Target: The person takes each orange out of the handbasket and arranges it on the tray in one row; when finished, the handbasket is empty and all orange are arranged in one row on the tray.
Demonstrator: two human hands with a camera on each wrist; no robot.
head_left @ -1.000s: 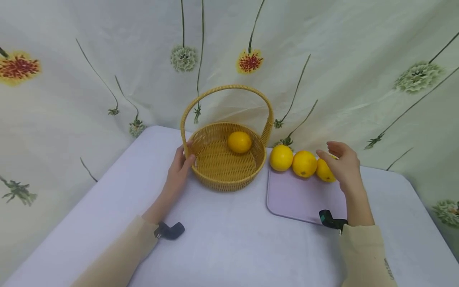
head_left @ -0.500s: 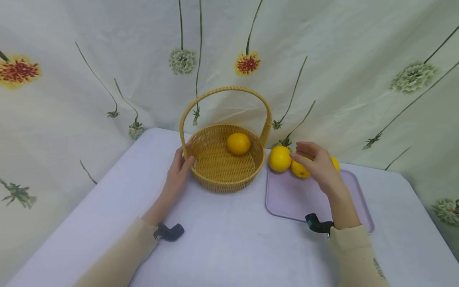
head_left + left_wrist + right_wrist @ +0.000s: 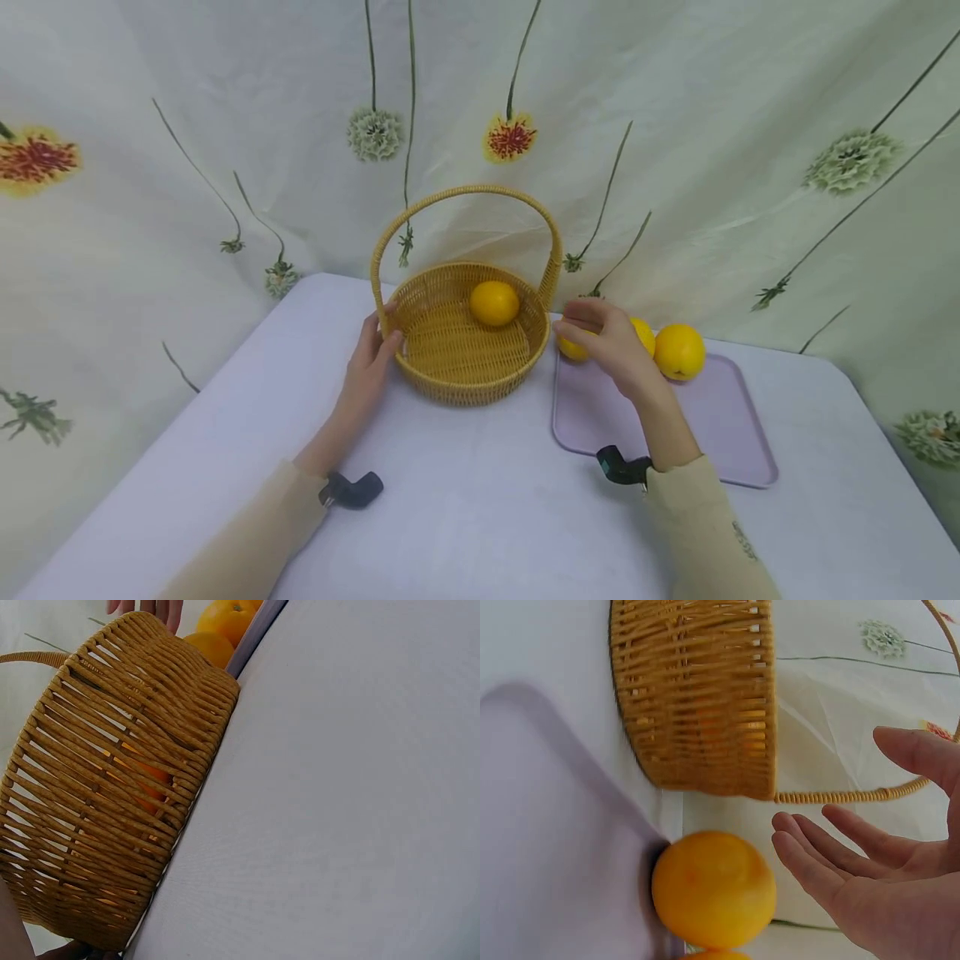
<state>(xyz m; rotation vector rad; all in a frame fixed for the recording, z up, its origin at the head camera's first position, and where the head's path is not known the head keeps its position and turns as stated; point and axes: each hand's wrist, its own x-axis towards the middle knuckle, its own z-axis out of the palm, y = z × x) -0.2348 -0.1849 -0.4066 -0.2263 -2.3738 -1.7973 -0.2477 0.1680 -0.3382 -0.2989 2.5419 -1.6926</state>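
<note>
A wicker basket (image 3: 461,392) with a tall arched handle stands on the table, one orange (image 3: 494,303) lying inside it. My left hand (image 3: 369,354) grips its left side at the foot of the handle, thumb over the rim. Three more oranges line the back of a lilac tray (image 3: 675,433): the left orange (image 3: 714,889), a middle orange (image 3: 643,335) and a right orange (image 3: 679,352). Over the left one hovers my right hand (image 3: 611,342), fingers apart and holding nothing. In the right wrist view a gap shows between fingertips and fruit.
The table (image 3: 480,508) has a pale cloth. Behind it hangs a curtain (image 3: 300,150) printed with flowers, close to the basket and the tray's back edge. A small black device (image 3: 622,467) is strapped to the right wrist, another black device (image 3: 352,490) to the left.
My right hand has moved left along the row, from above the right orange to above the left one. The left hand keeps its grip on the basket, and the oranges have stayed in place.
</note>
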